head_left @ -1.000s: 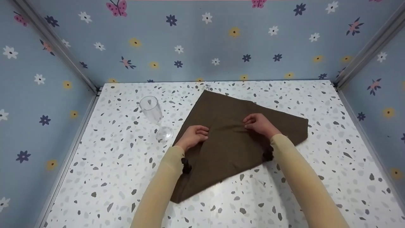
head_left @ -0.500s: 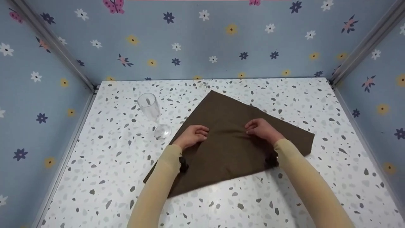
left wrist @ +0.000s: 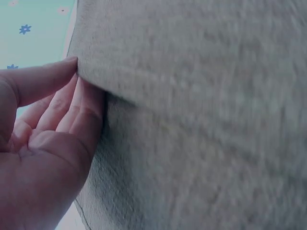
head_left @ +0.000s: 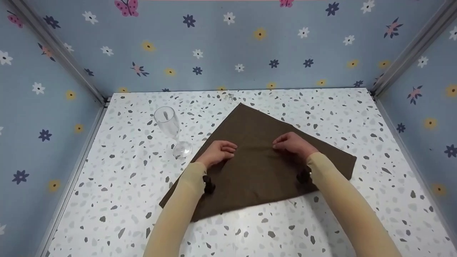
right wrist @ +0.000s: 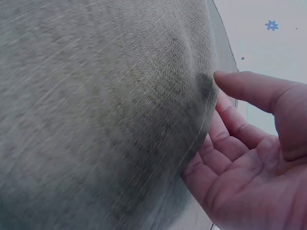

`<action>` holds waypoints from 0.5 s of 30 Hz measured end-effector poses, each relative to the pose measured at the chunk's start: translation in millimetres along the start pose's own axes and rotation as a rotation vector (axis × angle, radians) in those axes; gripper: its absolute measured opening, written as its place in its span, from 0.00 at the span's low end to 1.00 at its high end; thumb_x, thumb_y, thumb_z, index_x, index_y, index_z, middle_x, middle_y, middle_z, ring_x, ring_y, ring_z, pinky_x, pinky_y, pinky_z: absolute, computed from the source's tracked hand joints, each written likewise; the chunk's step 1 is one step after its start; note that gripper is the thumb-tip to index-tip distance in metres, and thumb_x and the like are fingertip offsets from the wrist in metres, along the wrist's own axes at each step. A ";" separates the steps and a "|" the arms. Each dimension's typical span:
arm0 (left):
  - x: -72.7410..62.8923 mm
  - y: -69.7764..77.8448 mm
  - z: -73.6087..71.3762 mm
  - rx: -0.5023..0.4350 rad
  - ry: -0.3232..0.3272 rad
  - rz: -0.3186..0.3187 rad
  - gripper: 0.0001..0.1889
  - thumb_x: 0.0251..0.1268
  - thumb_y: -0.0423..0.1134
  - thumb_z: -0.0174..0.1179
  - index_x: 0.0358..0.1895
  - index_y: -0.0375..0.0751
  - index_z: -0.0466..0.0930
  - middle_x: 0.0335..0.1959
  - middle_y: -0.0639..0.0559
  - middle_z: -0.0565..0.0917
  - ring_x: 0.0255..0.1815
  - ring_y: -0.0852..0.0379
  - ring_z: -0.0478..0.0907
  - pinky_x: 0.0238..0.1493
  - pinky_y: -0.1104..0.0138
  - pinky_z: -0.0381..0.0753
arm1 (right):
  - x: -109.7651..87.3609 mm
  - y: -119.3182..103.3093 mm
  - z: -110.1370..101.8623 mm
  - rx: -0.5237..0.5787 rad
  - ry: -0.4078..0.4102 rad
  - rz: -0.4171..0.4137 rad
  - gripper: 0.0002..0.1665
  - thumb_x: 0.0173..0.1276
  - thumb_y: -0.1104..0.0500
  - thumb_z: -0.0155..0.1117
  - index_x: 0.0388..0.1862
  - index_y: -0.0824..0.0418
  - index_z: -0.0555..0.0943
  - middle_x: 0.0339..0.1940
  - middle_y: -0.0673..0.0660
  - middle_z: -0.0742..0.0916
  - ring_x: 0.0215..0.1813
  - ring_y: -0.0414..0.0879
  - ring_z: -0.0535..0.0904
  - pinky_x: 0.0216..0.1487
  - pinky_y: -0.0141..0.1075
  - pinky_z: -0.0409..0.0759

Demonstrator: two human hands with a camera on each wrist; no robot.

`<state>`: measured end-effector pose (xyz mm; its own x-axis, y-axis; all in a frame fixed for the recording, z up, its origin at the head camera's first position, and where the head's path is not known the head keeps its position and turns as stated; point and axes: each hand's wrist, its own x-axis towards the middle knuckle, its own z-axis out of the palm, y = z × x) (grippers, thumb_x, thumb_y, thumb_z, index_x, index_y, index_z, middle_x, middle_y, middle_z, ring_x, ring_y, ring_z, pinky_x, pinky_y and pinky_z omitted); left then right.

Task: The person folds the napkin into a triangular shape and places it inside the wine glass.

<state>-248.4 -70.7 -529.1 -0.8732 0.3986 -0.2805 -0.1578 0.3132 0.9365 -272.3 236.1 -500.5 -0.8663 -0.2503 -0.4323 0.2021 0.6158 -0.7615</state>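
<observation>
A folded brown cloth point(head_left: 250, 178) lies slantwise on the speckled table, one corner pointing to the back wall. My left hand point(head_left: 216, 153) pinches an edge of its upper layer between thumb and fingers; the left wrist view shows the thumb point(left wrist: 53, 79) over the edge and the fingers beneath. On the other side, my right hand point(head_left: 294, 144) pinches another edge, with the thumb point(right wrist: 249, 86) on top in the right wrist view. Between the hands the cloth spans nearly flat, with slight creases. Left of the cloth, a clear champagne flute point(head_left: 167, 123) stands upright.
The white speckled tabletop point(head_left: 117, 171) is bounded by a flowered blue back panel point(head_left: 228, 43) and side panels, with metal rails at the corners. The flute's foot point(head_left: 182, 150) is close to the cloth's left edge and my left hand.
The cloth's lower layer has turned clockwise: its right corner has come nearer, and a left corner now shows beside my left forearm. My right hand moved nearer, then slightly leftward.
</observation>
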 end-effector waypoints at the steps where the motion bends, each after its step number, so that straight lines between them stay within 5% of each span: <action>1: 0.4 0.3 0.4 -0.004 0.006 0.003 0.17 0.61 0.24 0.59 0.55 0.31 0.78 0.50 0.39 0.82 0.50 0.51 0.78 0.50 0.64 0.77 | 2.5 -1.2 0.4 0.006 -0.003 -0.001 0.14 0.64 0.61 0.66 0.46 0.67 0.83 0.34 0.51 0.83 0.33 0.41 0.74 0.35 0.32 0.73; 15: 12.7 6.6 -4.9 -0.107 0.084 -0.017 0.20 0.59 0.20 0.59 0.55 0.33 0.78 0.50 0.42 0.82 0.50 0.52 0.78 0.50 0.64 0.77 | 26.6 -14.4 -3.4 0.117 -0.004 0.008 0.13 0.65 0.63 0.64 0.48 0.67 0.81 0.39 0.53 0.81 0.36 0.44 0.72 0.38 0.36 0.71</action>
<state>-262.8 -67.8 -525.4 -0.9046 0.3193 -0.2824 -0.2175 0.2242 0.9500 -299.7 223.1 -499.4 -0.8629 -0.2486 -0.4401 0.2610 0.5264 -0.8092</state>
